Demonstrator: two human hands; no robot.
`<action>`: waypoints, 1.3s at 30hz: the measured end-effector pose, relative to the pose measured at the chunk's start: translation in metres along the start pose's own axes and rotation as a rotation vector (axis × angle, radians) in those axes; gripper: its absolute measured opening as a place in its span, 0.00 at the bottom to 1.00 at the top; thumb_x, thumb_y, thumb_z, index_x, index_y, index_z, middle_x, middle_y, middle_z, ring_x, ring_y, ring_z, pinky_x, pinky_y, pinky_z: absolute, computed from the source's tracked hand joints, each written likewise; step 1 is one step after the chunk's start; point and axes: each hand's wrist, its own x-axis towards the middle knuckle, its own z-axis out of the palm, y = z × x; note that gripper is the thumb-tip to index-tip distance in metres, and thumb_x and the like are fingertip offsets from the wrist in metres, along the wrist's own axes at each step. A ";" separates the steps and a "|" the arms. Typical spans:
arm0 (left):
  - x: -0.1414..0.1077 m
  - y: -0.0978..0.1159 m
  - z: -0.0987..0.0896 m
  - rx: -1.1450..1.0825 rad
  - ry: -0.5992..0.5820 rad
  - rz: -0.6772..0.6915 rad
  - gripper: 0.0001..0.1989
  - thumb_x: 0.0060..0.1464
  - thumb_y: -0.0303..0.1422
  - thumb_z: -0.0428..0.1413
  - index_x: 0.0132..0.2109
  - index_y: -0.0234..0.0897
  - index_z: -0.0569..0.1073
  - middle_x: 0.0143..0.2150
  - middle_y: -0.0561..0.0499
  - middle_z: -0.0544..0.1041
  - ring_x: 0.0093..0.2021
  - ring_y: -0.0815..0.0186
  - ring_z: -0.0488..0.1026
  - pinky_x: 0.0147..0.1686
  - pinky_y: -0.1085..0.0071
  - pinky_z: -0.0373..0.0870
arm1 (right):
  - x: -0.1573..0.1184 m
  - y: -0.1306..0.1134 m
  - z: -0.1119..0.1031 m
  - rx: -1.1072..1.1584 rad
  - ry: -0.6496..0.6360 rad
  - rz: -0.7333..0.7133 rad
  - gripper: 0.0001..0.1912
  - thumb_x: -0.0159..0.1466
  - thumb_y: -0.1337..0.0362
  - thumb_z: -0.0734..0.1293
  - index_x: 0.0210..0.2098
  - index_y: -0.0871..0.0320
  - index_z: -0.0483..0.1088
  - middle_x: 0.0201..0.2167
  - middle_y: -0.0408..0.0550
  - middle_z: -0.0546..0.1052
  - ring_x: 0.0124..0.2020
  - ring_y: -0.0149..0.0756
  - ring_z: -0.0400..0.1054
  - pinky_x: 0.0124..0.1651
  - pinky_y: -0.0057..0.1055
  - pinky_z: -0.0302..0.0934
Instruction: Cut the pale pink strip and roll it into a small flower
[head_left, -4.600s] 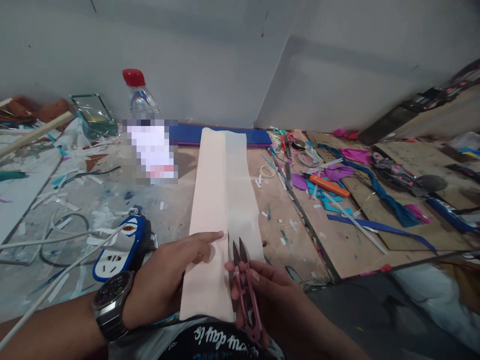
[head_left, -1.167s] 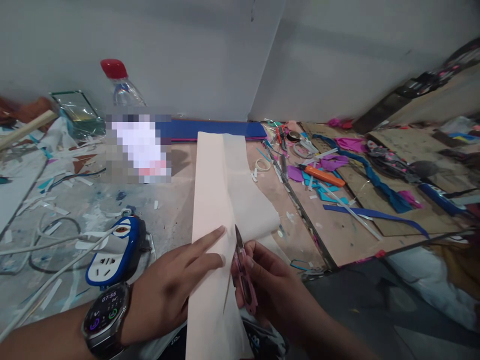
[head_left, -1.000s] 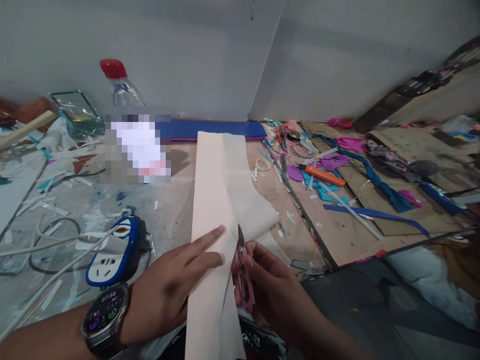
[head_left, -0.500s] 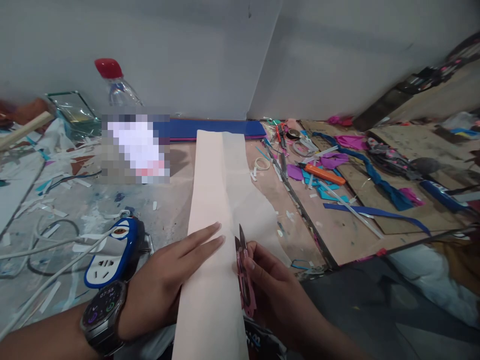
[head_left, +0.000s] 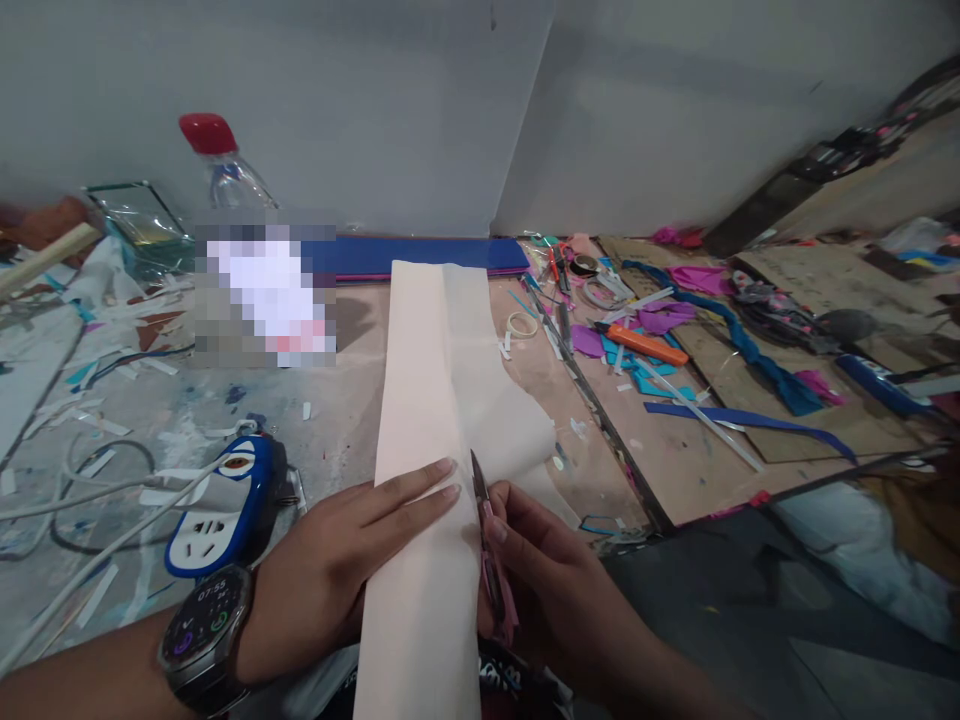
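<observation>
A long strip of pale peach paper (head_left: 416,400) runs from my body toward the back of the table, folded lengthwise. A whiter layer (head_left: 502,420) flares out on its right side. My left hand (head_left: 360,540) lies over the strip with its fingers stretched out, pressing it down. In my right hand (head_left: 540,550) is a pair of small pink-handled scissors (head_left: 489,560). Their blades are together at the strip's right edge, pointing away from me. The lower part of the scissors' handles is partly hidden by my fingers.
A blue-and-white power strip (head_left: 225,510) with cables is at left, below a red-capped bottle (head_left: 208,134). Dark blue sheets (head_left: 420,255) lie along the wall. To the right are an orange utility knife (head_left: 645,343), a tape roll (head_left: 522,325) and coloured scraps.
The scissors' blades have come together from a slightly parted position. The near end of the paper strip has moved a little to the left, and my left hand has slid slightly toward me.
</observation>
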 end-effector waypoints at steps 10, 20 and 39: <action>-0.001 0.001 -0.002 0.006 -0.020 0.027 0.33 0.66 0.29 0.51 0.75 0.48 0.52 0.75 0.47 0.59 0.68 0.56 0.67 0.59 0.59 0.75 | 0.005 0.002 0.002 0.056 0.003 -0.007 0.17 0.67 0.52 0.71 0.38 0.52 0.59 0.20 0.33 0.71 0.14 0.24 0.64 0.16 0.19 0.51; -0.001 0.001 -0.002 0.021 -0.024 0.027 0.34 0.66 0.30 0.52 0.75 0.48 0.51 0.75 0.47 0.58 0.68 0.57 0.66 0.61 0.59 0.73 | 0.004 0.000 0.009 0.108 0.018 -0.013 0.20 0.64 0.52 0.74 0.38 0.53 0.59 0.21 0.34 0.71 0.18 0.25 0.66 0.23 0.21 0.58; -0.001 0.000 -0.002 -0.003 -0.027 0.018 0.31 0.68 0.31 0.49 0.75 0.47 0.52 0.75 0.47 0.59 0.68 0.57 0.67 0.61 0.58 0.73 | 0.003 0.006 0.005 0.113 -0.008 -0.014 0.18 0.66 0.54 0.73 0.38 0.53 0.60 0.22 0.34 0.72 0.18 0.25 0.68 0.21 0.20 0.56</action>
